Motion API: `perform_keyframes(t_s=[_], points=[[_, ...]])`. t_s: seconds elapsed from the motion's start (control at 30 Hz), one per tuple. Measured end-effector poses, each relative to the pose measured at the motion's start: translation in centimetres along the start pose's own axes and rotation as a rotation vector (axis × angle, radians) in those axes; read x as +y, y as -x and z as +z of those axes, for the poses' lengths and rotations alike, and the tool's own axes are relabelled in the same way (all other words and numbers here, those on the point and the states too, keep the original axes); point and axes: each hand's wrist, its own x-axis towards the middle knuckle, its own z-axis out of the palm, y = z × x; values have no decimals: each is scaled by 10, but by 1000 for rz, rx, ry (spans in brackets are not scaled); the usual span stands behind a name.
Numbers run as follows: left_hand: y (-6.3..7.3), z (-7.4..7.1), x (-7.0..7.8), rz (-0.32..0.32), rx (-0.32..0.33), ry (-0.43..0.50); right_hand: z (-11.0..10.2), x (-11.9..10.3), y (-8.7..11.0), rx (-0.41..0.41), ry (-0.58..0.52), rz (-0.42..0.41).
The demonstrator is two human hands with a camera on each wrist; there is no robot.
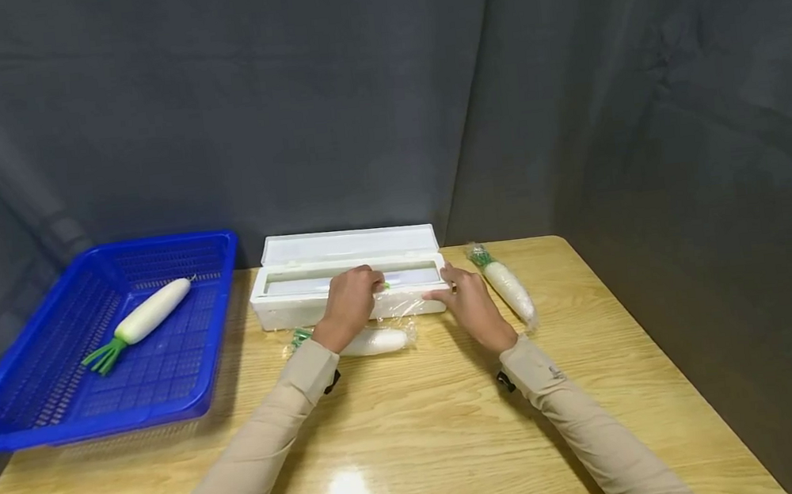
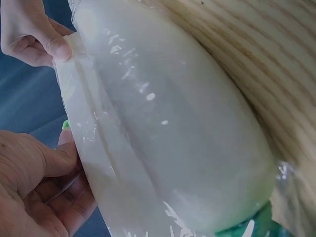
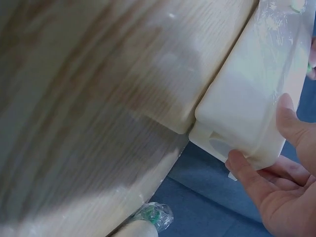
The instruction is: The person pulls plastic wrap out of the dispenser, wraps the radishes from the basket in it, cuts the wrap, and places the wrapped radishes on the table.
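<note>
Film cutting at a white dispenser box (image 1: 288, 314), as I follow it remotely: the left hand (image 1: 352, 297) is curled at the front rim, thumb and fingertips closed on a small green slider (image 2: 65, 125), while the right hand (image 1: 471, 303) grips the box's right end, thumb on the front face and fingers wrapped behind. Clear film (image 1: 405, 306) drapes down the front towards a wrapped radish (image 1: 380, 341), which lies lengthwise just before the box, its green leaves to the left. For a clean cut, I would judge it best to keep the right-hand grip firm so that the box cannot skid, hold the film taut across the rim, and draw the slider along in one even, level stroke; slack film may bunch or tear. A second wrapped radish (image 1: 511, 290) lies aslant beyond the right hand, and a blue basket (image 1: 220, 319) at the left holds a bare radish (image 1: 155, 311). The desk (image 1: 413, 420) has a pale wood grain, with a bright patch of glare near its front. Dark cloth (image 1: 325, 103) screens the back and right of the room, hanging close behind the raised lid (image 1: 349, 243).
</note>
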Motion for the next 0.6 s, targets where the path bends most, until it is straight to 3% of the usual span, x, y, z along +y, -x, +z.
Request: perform_keyframes(t_s=[0.37,0.6], points=[[4,-2,-10,-5,-3,11,-1,4,3,36,20,-2],[16,-18,-32,-67,60,28,2,4,1,0,12,-17]])
